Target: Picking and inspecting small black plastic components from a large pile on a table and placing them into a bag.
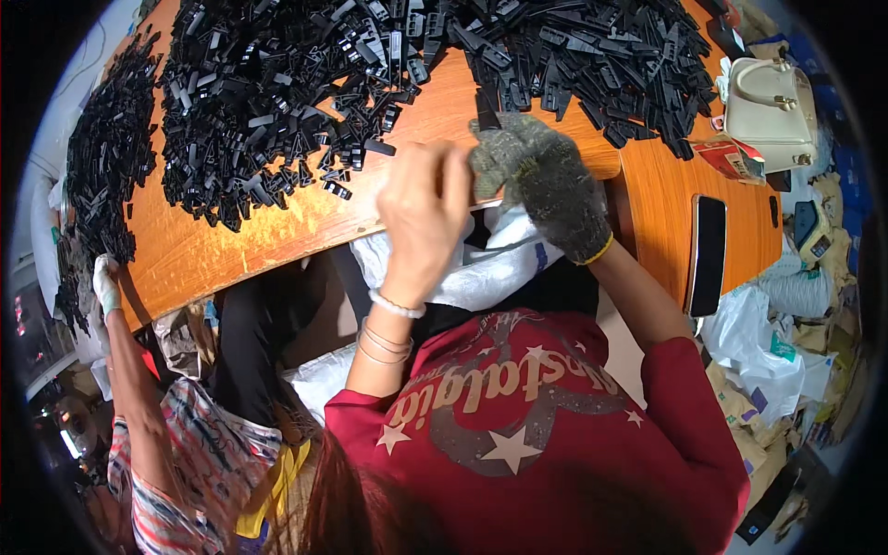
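Through the head view I have the right hand [550, 180], in a dark knitted glove, grasping a slim black plastic piece [487, 109] at its near end, just above the near edge of the bench [268, 242]. For me, everything hinges on how that piece lies: it sticks out past the gloved fingertips, on the far-left side of the right hand, its long axis running roughly near to far. Its free end points far, leaning slightly left, toward the gap between the middle pile of black parts [250, 111] and the right pile of black parts [592, 65].

The right hand is the nearer, being on it already. My bare left hand [421, 199] is just left of the glove, lying nearer and to the left of the piece; its fingers are curled but blurred, so I can't tell whether they grip anything.
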The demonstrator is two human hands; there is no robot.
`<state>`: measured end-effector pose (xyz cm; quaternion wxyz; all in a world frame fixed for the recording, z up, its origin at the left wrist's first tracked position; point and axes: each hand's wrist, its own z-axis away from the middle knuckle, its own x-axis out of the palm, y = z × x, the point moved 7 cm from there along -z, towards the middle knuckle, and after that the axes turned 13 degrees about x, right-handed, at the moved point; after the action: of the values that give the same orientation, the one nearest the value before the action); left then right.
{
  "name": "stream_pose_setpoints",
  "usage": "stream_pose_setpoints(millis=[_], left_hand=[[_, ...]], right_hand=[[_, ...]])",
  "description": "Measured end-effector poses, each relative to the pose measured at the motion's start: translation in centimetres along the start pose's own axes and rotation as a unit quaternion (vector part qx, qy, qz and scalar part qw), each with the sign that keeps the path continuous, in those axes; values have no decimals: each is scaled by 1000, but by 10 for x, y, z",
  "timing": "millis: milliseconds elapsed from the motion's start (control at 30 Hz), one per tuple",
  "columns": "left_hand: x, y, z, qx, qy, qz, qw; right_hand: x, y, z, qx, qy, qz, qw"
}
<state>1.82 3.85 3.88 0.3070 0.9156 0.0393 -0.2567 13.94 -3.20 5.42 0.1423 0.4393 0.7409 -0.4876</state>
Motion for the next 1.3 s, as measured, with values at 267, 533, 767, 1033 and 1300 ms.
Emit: stream_pose_setpoints(millis=[267,533,767,1033,1300], left_hand=[[-10,-29,-15,7,-86,-243,966],[-8,-25,-20,9,-85,-187,979],[5,-20,-33,26,-185,-138,973],[15,-5,-8,-8,-192,13,981],[16,-12,-1,-25,-154,78,985]], right_hand=[[15,37,10,427,-138,-310,838],[5,39,18,484,-138,-358,786],[2,40,22,457,-137,-352,805],[-15,37,7,250,-154,-67,954],[-18,23,-12,128,-227,136,956]])
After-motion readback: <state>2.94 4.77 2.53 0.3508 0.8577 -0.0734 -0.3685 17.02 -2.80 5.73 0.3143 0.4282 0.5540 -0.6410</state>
